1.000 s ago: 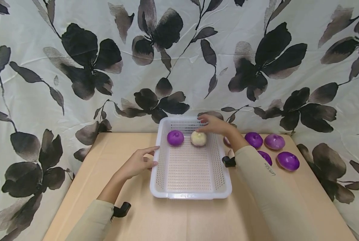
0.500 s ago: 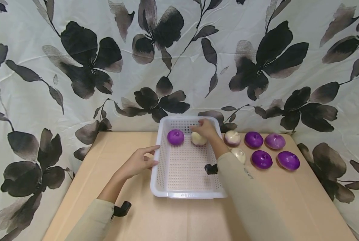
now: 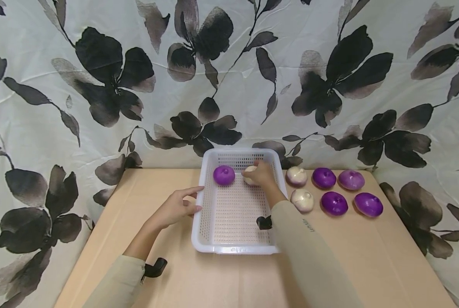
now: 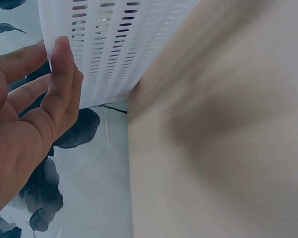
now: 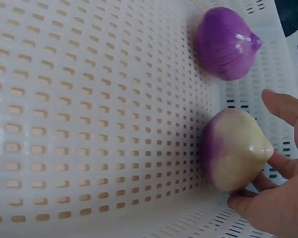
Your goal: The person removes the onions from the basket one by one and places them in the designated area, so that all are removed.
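A white perforated plastic basket (image 3: 237, 249) stands on the table. Inside, near its far end, sit a glossy purple onion (image 3: 224, 175) and, right of it, a cream onion (image 5: 238, 151) with a purple patch. My right hand (image 3: 263, 174) is at the cream onion, covering part of it in the head view. In the right wrist view its fingers touch the onion's side and underside, while the thumb stands apart from it. My left hand (image 3: 178, 208) touches the basket's left rim with its fingertips, which rest against the outer wall (image 4: 107, 54) in the left wrist view.
Right of the basket lie two pale onions, one cream (image 3: 302, 200) and one pinkish (image 3: 296, 176). Several purple onions (image 3: 334, 203) lie beyond them on the light wooden table (image 3: 167, 282). A floral cloth (image 3: 229, 85) hangs behind the table.
My right hand has moved left and down from above the basket's far right corner onto the cream onion, which has turned slightly. The left hand and basket have stayed in place.
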Demonstrator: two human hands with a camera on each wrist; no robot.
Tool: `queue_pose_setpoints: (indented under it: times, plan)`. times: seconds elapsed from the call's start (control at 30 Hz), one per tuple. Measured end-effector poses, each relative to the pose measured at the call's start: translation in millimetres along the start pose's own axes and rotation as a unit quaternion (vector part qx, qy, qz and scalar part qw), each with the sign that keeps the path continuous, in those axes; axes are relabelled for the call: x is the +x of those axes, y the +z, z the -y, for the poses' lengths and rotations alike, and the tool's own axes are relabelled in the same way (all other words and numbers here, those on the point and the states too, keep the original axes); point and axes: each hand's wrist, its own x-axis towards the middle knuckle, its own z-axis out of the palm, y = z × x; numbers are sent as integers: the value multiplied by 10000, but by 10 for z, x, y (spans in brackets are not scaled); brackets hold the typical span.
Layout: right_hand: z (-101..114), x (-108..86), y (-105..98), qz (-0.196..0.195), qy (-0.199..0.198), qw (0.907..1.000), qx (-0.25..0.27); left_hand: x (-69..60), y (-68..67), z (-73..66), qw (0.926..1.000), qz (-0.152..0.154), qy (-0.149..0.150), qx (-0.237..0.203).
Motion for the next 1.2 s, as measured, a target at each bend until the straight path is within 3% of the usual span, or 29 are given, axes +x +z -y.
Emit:
queue_pose_setpoints:
  times: [0.33,0.53,0.9,1.2]
  plan:
    - [-50,-19,68,-49,-210,9993,-318,1,0,5,9999,-2,-8,133]
    - [-107,-24,107,287,-221,9973,-635,0,12,-9,9998,-22,-39,189]
    - [-123,3,118,493,-100,9975,-501,-10,6,4,10000,5,44,55]
    - [15,-18,-23,548,-92,9981,-264,-6,13,23,9999,25,98,87]
